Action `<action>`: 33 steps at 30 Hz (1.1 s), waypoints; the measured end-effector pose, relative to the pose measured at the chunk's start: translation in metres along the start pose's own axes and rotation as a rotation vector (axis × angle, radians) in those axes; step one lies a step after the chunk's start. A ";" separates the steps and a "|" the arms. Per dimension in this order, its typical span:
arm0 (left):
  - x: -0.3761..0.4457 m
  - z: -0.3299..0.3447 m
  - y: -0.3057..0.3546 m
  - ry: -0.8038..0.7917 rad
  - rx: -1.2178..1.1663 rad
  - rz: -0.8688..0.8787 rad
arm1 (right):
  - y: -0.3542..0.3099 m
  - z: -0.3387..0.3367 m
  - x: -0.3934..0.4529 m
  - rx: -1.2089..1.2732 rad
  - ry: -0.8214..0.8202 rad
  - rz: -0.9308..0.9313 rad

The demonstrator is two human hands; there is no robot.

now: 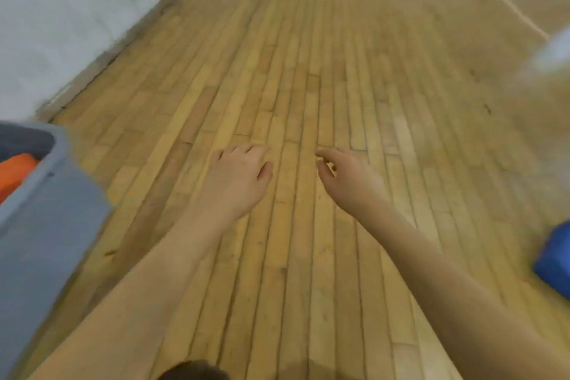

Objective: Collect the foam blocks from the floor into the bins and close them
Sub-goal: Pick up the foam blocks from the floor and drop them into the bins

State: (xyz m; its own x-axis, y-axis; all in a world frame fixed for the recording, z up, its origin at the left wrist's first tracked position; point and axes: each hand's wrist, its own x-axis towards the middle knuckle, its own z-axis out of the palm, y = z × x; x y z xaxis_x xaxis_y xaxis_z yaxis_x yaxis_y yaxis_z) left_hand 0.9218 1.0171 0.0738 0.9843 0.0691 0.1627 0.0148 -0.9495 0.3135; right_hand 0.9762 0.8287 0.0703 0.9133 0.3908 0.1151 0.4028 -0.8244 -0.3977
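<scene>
Both my arms reach out in front of me over the wooden floor, and neither hand carries anything. My left hand hangs palm down with its fingers loosely curled and a little apart, thumb tucked to the inner side; my right hand is turned more on edge, the forefinger stretched forward and the thumb just under it with a gap between, pinching nothing. I judge that I hold them like this, free and forward, because I am between blocks and want both hands ready for the next one. The grey bin stands at my left, close beside my left forearm, its lid off or out of sight, and an orange foam block shows inside it against the near wall; I keep the bin within arm's reach so a block needs only a short swing to drop in. The one block I can see on the floor is a blue foam block at the far right edge, well apart from my right hand and partly cut off by the frame. The picture is smeared there, so I cannot tell its exact shape. The white wall runs along the left behind the bin.
</scene>
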 end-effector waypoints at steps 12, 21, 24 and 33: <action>0.042 0.236 0.428 -0.266 -0.214 0.345 | 0.422 -0.107 -0.171 -0.007 0.215 0.537; 0.047 0.428 0.594 -0.493 -0.151 0.311 | 0.660 -0.073 -0.269 -0.157 0.010 0.811; 0.045 0.465 0.615 -0.580 -0.090 0.314 | 0.692 -0.056 -0.288 -0.110 -0.045 0.780; 0.030 0.495 0.630 -0.426 -0.427 0.141 | 0.703 -0.028 -0.307 0.084 0.177 0.575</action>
State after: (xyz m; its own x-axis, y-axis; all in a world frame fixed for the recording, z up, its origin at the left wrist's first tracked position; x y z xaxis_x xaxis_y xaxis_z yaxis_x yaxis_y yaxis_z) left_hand 1.0483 0.2696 -0.1871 0.9566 -0.2602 -0.1308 -0.1054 -0.7281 0.6773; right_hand 0.9803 0.1180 -0.2193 0.9822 -0.1875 0.0074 -0.1575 -0.8452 -0.5107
